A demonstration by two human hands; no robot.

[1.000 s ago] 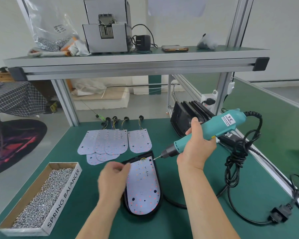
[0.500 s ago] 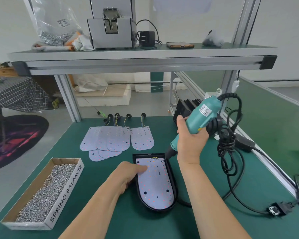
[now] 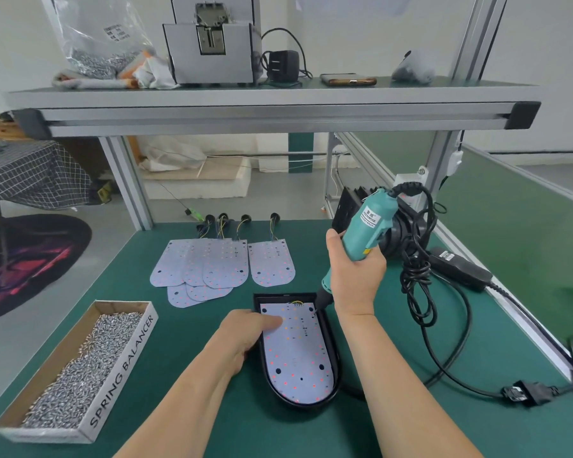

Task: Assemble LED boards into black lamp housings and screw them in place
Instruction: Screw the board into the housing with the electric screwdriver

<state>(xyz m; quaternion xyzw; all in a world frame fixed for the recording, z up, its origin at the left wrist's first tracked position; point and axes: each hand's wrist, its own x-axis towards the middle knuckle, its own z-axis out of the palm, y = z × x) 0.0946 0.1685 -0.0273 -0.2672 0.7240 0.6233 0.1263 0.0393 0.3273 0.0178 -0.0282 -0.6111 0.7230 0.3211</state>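
The green bench (image 3: pixel 126 285) carries a black housing (image 3: pixel 298 404), loose LED boards (image 3: pixel 212 266), a cardboard screw box (image 3: pixel 119 375) and a black cable (image 3: pixel 412 272)

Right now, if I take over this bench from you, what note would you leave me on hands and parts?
Left hand: open, fingers pressing the LED board flat in the black housing.
Right hand: grips the teal screwdriver, bit at the board's top right corner.
Spare LED boards lie behind, overlapping; screw box at left; stack of black housings far right.
Done: one board seated in its housing.
Left: whether any screw is in, I cannot tell; drive this corner, then the others, then fit the spare boards.
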